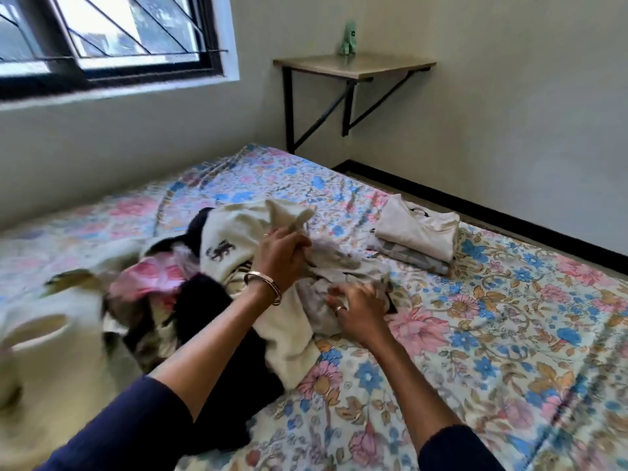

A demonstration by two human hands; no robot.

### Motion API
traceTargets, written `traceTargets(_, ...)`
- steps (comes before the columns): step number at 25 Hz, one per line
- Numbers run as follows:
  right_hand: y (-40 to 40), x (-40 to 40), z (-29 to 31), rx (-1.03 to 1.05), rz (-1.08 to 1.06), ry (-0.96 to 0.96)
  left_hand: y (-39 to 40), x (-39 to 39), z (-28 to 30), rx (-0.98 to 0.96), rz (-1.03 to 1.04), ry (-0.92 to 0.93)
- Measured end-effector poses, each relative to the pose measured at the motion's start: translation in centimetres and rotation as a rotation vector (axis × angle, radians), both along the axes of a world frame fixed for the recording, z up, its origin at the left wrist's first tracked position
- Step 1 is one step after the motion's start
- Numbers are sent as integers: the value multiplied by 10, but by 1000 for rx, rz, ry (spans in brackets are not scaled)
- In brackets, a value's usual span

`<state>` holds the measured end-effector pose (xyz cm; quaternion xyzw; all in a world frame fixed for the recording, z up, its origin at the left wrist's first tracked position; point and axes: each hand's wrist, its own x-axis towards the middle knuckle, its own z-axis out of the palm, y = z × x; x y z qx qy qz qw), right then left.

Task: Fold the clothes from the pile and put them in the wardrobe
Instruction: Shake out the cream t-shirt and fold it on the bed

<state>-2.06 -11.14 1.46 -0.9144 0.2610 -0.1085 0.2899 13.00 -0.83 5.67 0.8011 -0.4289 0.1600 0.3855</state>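
A jumbled pile of clothes [190, 287] lies in the middle of the bed, with cream, black and pink pieces mixed together. My left hand [282, 253] grips a cream garment with a dark animal print [234, 232] at the top of the pile. My right hand [356, 311] pinches a crumpled grey garment [336, 266] at the pile's right edge. A small stack of folded clothes [414, 232] sits on the bed to the right of the pile, apart from both hands.
The bed carries a floral sheet [475, 334]. A cream laundry basket [51, 351] stands at the left edge. A wall-mounted wooden shelf [353, 64] with a small green object [350, 39] is in the far corner. A window [102, 35] is at upper left.
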Motion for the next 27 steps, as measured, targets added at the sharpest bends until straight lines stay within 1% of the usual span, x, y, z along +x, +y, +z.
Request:
traceTargets(1,14,6,9,7,24,-39,18,2,5,-26,72,-73)
traceTargets(2,43,12,21,56,38,-98,51,3,13,-47,149,-96)
traceTargets(3,66,18,33,146,21,-162,77,3,19,-69,225,-61)
traceTargets(4,79,27,38,240,-20,-189,91,5,20,-96,290,25)
traceTargets(6,108,53,44,387,-111,-156,123,10,23,-102,363,214)
traceTargets(8,128,81,35,568,-216,-112,145,13,24,-63,364,328)
traceTargets(9,132,92,25,681,-263,-136,152,13,25,-35,346,371)
traceTargets(11,137,98,22,903,-342,-291,158,11,28,8,311,450)
traceTargets(13,143,82,50,1108,-399,-475,159,9,32,16,302,477)
traceTargets(14,141,73,67,1236,-404,-575,158,8,35,22,292,437)
traceTargets(15,137,61,89,1359,-358,-684,157,8,37,44,273,385)
traceTargets(17,123,31,131,1535,-183,-881,152,3,45,112,191,329)
traceTargets(20,101,-27,187,1619,56,-1043,129,-26,64,160,10,265)
traceTargets(22,89,-65,218,1600,145,-1128,103,-55,81,133,-178,304)
traceTargets(24,70,-100,238,1461,106,-1173,73,-91,94,87,-354,354)
traceTargets(25,59,-120,246,1373,43,-1171,59,-106,98,55,-397,360)
traceTargets(26,41,-141,250,1282,-45,-1151,48,-121,102,25,-438,379)
traceTargets(27,21,-166,250,1146,-175,-1097,40,-132,105,4,-478,434)
